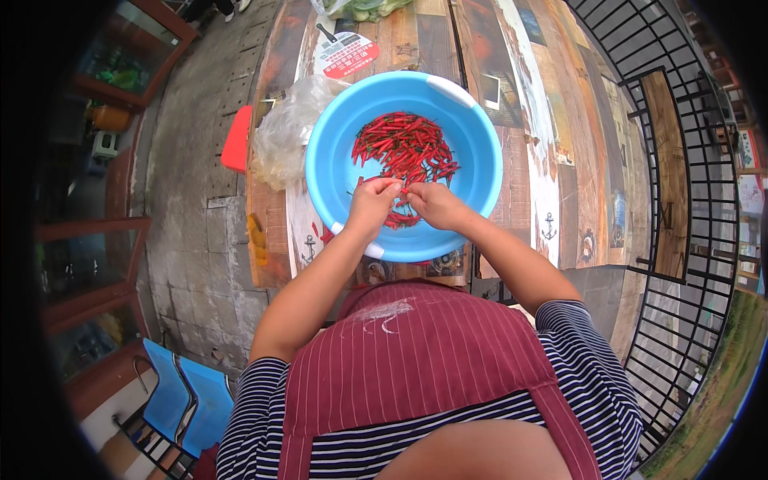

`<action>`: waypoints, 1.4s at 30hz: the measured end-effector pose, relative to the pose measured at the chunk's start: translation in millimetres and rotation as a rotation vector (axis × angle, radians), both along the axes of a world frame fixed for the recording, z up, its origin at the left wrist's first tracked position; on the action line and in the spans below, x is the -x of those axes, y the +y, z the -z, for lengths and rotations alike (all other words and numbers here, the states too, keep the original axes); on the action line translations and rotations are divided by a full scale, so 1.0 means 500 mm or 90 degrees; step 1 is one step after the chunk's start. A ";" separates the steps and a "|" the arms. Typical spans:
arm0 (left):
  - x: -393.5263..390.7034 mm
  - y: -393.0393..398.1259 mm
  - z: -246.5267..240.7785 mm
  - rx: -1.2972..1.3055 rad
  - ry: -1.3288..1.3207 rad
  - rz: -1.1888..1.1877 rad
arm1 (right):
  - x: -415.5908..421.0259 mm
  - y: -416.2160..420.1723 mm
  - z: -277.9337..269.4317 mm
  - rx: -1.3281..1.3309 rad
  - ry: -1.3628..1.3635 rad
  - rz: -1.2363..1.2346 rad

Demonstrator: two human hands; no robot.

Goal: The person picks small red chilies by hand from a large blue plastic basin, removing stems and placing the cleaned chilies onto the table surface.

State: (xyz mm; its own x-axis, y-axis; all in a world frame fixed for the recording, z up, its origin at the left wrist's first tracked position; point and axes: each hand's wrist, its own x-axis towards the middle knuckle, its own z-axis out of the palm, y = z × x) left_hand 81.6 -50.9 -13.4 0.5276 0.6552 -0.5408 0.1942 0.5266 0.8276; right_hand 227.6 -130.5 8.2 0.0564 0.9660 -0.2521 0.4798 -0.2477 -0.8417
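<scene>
A light blue plastic basin [489,162] with white grips on its rim stands in front of me on the table. A heap of thin red chili peppers [403,139] with green stems lies on its bottom, and more lie loose nearer to me. My left hand [377,203] and my right hand [437,205] meet over the near half of the basin, fingertips pinched close together. Between them a bit of a red chili pepper [404,191] shows; the fingers hide most of it. Another chili lies by my left knuckles.
A crumpled clear plastic bag [287,135] lies left of the basin on the plank-patterned table [519,180]. Beyond sit a printed hand fan [348,54] and a bag of green vegetables [363,8]. A red stool [237,139] and blue chairs [191,396] are left; a metal railing [708,198] is right.
</scene>
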 end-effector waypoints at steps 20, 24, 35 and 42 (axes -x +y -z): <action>0.042 0.041 -0.016 0.378 -0.401 -0.196 | -0.022 -0.020 0.031 -0.057 0.010 -0.291; 0.061 0.081 -0.014 0.372 -0.408 -0.226 | -0.044 -0.015 0.104 0.068 -0.394 -0.317; 0.080 0.083 -0.003 0.351 -0.329 -0.216 | -0.058 0.136 0.197 0.122 -0.587 -0.125; 0.058 0.065 0.001 0.293 -0.218 -0.172 | -0.071 0.113 0.093 0.128 -0.081 0.047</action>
State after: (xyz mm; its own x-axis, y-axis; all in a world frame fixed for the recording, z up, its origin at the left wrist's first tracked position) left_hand 52.5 -18.1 -13.8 0.5691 0.5307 -0.6281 -0.2317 0.8364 0.4967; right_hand 263.4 -73.9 -38.2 0.1676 0.8894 -0.4253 0.5529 -0.4420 -0.7064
